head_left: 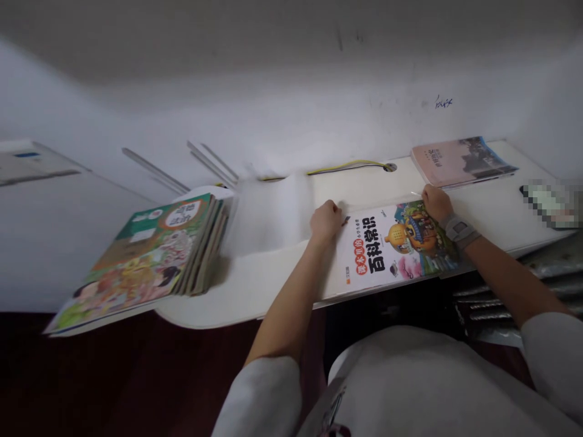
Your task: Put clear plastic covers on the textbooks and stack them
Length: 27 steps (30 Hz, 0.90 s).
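A book [378, 249] with a white cover, large black and red characters and a yellow gourd-shaped house lies flat at the table's front edge. My left hand [326, 220] is closed at the book's upper left corner; what its fingers pinch is hidden. At the upper right corner my right hand [436, 203], with a grey watch band on the wrist, is closed on what looks like the edge of a thin clear sheet [415, 194]. Left of my left hand lies a pale translucent sheet [271, 212], blurred.
A stack of picture-covered books [146, 255] sits at the table's left end, partly overhanging. Pink-covered books [449, 161] lie at the back right, with a phone [546, 206] near the right edge. A yellow cable [346, 165] runs along the wall into a hole. Plastic-wrapped items [496, 303] are below.
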{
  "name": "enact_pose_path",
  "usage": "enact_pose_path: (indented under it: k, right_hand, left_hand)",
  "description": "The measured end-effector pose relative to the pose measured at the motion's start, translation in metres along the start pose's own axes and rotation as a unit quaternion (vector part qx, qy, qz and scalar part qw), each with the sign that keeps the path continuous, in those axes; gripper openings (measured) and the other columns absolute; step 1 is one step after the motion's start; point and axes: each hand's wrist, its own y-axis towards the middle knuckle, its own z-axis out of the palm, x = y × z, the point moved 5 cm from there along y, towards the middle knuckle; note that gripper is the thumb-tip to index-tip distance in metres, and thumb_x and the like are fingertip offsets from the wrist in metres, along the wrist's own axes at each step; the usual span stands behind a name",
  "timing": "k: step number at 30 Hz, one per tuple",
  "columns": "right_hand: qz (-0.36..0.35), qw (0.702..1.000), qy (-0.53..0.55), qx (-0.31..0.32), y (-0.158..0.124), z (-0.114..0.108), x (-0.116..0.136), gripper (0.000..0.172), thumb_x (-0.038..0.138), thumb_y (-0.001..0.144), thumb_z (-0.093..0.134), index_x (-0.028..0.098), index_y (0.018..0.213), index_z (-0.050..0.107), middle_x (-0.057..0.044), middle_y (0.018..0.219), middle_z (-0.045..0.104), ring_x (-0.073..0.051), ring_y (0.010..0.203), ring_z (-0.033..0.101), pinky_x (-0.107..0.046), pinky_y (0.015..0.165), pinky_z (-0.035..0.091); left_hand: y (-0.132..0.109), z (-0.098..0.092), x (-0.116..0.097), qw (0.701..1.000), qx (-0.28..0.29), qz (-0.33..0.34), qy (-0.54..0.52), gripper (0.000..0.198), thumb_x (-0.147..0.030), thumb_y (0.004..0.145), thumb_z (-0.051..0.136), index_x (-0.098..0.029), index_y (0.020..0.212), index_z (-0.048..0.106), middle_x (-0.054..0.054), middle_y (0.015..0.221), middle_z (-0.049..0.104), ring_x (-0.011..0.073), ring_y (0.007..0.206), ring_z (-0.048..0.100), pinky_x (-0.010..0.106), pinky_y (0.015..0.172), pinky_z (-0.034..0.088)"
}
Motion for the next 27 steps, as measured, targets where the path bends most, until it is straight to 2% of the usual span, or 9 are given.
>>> enact_pose_path:
  k: [6, 8, 10, 12, 14, 17, 21, 25, 27]
  right_hand:
    - [-0.041, 0.999, -0.011, 0.004, 0.019, 0.010, 0.026, 0.028, 0.009, 0.091, 0.031, 0.011, 0.101, 0.057, -0.018, 0.096, 0.063, -0.025, 0.088, 0.053, -0.032, 0.072, 0.033]
    - [-0.045, 0.999, -0.009, 0.005, 0.023, 0.011, 0.028, 0.028, 0.009, 0.091, 0.031, 0.011, 0.101, 0.057, -0.018, 0.097, 0.063, -0.025, 0.089, 0.052, -0.033, 0.073, 0.034]
    - [-0.047, 0.999, -0.007, 0.007, 0.024, 0.011, 0.029, 0.027, 0.011, 0.092, 0.032, 0.011, 0.102, 0.057, -0.018, 0.097, 0.064, -0.025, 0.089, 0.053, -0.033, 0.074, 0.034]
    - [-0.047, 0.999, -0.007, 0.009, 0.023, 0.010, 0.029, 0.027, 0.012, 0.093, 0.033, 0.010, 0.104, 0.057, -0.019, 0.097, 0.064, -0.025, 0.088, 0.054, -0.033, 0.074, 0.034]
    - [-0.046, 0.999, -0.004, 0.011, 0.023, 0.008, 0.029, 0.027, 0.012, 0.092, 0.034, 0.010, 0.106, 0.056, -0.019, 0.099, 0.064, -0.026, 0.089, 0.054, -0.033, 0.074, 0.035]
    - [-0.036, 0.999, 0.024, 0.018, 0.022, 0.005, 0.027, 0.028, 0.010, 0.091, 0.036, 0.009, 0.110, 0.056, -0.019, 0.102, 0.065, -0.027, 0.091, 0.055, -0.035, 0.077, 0.037]
    - [-0.025, 0.998, 0.050, 0.022, 0.020, -0.008, 0.030, 0.035, 0.006, 0.090, 0.032, 0.002, 0.119, 0.053, -0.022, 0.110, 0.062, -0.029, 0.099, 0.054, -0.038, 0.085, 0.038]
    - [-0.076, 0.996, 0.050, -0.021, 0.006, -0.028, 0.076, 0.042, 0.017, 0.097, 0.029, 0.005, 0.135, 0.042, -0.022, 0.138, 0.046, -0.029, 0.123, 0.042, -0.041, 0.102, 0.030]
    - [-0.142, 0.988, 0.064, -0.022, -0.007, -0.027, 0.112, 0.042, 0.029, 0.099, 0.029, 0.011, 0.130, 0.050, -0.017, 0.140, 0.049, -0.028, 0.126, 0.042, -0.042, 0.108, 0.027]
  left_hand:
    - [0.000, -0.010, 0.005, 0.999, -0.017, -0.001, 0.031, 0.027, -0.026, 0.094, 0.039, -0.013, 0.114, 0.053, 0.021, 0.107, 0.067, 0.0316, 0.104, 0.062, 0.040, 0.086, 0.045]
    - [-0.009, -0.016, -0.004, 0.999, -0.017, 0.028, 0.029, 0.033, -0.025, 0.094, 0.040, -0.010, 0.122, 0.048, 0.023, 0.113, 0.064, 0.0329, 0.112, 0.058, 0.044, 0.093, 0.043]
    - [-0.028, -0.016, -0.023, 0.997, -0.025, 0.067, 0.029, 0.044, -0.024, 0.094, 0.043, -0.007, 0.134, 0.038, 0.026, 0.131, 0.054, 0.0358, 0.128, 0.046, 0.051, 0.103, 0.035]
    - [-0.050, -0.008, -0.047, 0.993, -0.030, 0.106, 0.031, 0.054, -0.027, 0.094, 0.044, -0.008, 0.143, 0.030, 0.025, 0.150, 0.033, 0.0384, 0.141, 0.024, 0.059, 0.110, 0.021]
    - [-0.069, 0.011, -0.072, 0.988, -0.012, 0.148, 0.040, 0.059, -0.037, 0.095, 0.041, -0.009, 0.145, 0.030, 0.023, 0.155, 0.025, 0.0388, 0.145, 0.014, 0.063, 0.112, 0.011]
    - [-0.083, 0.039, -0.090, 0.985, -0.001, 0.160, 0.069, 0.068, -0.053, 0.095, 0.028, -0.009, 0.146, 0.032, 0.023, 0.155, 0.026, 0.0376, 0.146, 0.013, 0.063, 0.113, 0.009]
    - [-0.080, 0.055, -0.087, 0.984, -0.016, 0.154, 0.083, 0.075, -0.059, 0.094, 0.015, -0.009, 0.148, 0.032, 0.020, 0.155, 0.026, 0.0381, 0.144, 0.018, 0.061, 0.113, 0.013]
    - [-0.078, 0.054, -0.086, 0.982, -0.021, 0.160, 0.099, 0.071, -0.052, 0.096, 0.012, -0.007, 0.148, 0.031, 0.020, 0.155, 0.027, 0.0385, 0.143, 0.021, 0.062, 0.113, 0.013]
    - [-0.079, 0.053, -0.087, 0.980, -0.012, 0.160, 0.114, 0.067, -0.045, 0.097, 0.015, -0.005, 0.149, 0.028, 0.020, 0.156, 0.026, 0.0385, 0.144, 0.019, 0.062, 0.113, 0.014]
